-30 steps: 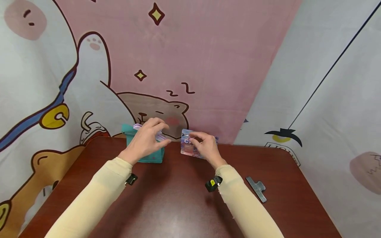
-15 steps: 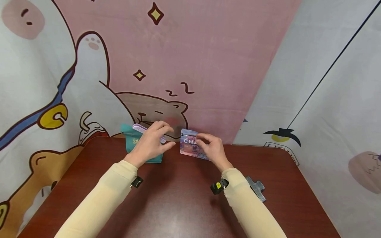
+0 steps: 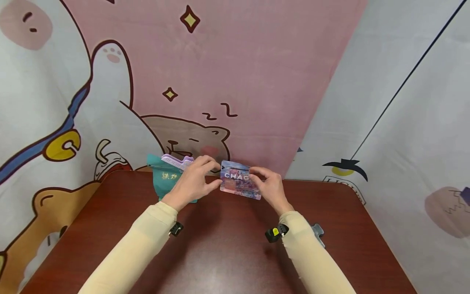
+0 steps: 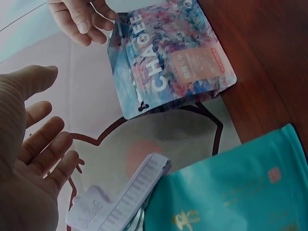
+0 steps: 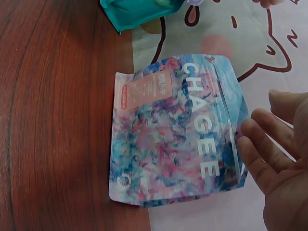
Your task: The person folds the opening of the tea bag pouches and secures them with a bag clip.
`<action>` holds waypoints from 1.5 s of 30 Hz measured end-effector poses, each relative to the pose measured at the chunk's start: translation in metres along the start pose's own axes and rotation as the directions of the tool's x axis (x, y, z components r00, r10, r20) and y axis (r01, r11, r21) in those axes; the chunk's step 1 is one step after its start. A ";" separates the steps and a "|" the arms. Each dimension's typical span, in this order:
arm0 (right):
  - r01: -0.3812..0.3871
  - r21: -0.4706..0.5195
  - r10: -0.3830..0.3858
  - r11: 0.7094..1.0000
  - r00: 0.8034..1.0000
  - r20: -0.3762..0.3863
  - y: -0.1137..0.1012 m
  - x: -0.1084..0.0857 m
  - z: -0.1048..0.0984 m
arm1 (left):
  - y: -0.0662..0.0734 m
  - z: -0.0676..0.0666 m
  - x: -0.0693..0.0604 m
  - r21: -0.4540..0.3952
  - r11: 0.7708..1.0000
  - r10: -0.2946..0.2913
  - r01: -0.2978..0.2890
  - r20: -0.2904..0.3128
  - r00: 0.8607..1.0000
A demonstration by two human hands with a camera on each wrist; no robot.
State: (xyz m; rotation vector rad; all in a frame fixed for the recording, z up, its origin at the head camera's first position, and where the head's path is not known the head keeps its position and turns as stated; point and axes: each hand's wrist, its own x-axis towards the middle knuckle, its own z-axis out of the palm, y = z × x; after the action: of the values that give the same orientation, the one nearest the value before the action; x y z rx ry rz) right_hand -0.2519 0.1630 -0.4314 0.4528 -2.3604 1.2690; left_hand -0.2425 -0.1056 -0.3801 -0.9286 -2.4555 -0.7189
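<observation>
Mid-frame, the left hand (image 3: 193,179) and right hand (image 3: 271,188), both relaxed, gripping nothing, flank the CHAGEE pouch (image 3: 236,184); probably positioning it, next needing a top-edge pinch.

Indoors, kind unclear — cartoon backdrop (image 3: 257,81), table (image 3: 227,257)

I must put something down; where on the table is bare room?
The table is bare between left sleeve and right sleeve, and right of the grey clip. Crowded: the back edge, with teal bag, purple clip, CHAGEE pouch, left hand and right hand.
</observation>
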 end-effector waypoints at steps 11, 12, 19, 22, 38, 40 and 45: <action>0.013 -0.019 -0.014 1.000 0.998 -0.053 0.013 -0.008 -0.010 | 0.003 0.022 0.001 -0.045 0.999 -0.030 0.030 0.001 1.000; 0.017 -0.023 -0.019 1.000 0.998 -0.061 0.014 -0.009 -0.010 | 0.003 0.024 0.001 -0.049 0.998 -0.033 0.033 -0.002 0.999; 0.020 -0.083 -0.029 0.996 0.993 -0.110 0.021 -0.014 -0.016 | 0.005 0.034 0.003 -0.045 0.995 -0.087 0.087 0.020 0.996; 0.004 -0.083 -0.014 0.997 0.992 -0.123 0.023 -0.015 -0.018 | 0.006 0.038 0.005 -0.052 0.993 -0.102 0.104 0.029 0.994; -0.028 -0.108 0.016 0.994 0.993 -0.119 0.032 -0.014 -0.026 | 0.007 0.056 0.018 -0.064 0.992 -0.110 0.113 0.053 0.993; -0.033 -0.109 0.020 0.994 0.993 -0.118 0.032 -0.014 -0.026 | 0.007 0.058 0.020 -0.063 0.994 -0.091 0.094 0.043 0.995; -0.033 -0.120 0.020 0.992 0.994 -0.110 0.035 -0.014 -0.027 | 0.005 0.065 0.024 -0.061 0.997 -0.041 0.042 0.011 0.999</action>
State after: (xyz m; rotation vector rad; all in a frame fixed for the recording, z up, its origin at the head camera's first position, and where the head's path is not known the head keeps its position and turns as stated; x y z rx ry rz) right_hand -0.2507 0.2054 -0.4497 0.3071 -2.3425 1.1233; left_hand -0.2678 -0.0517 -0.4167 -0.9078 -2.4802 -0.8092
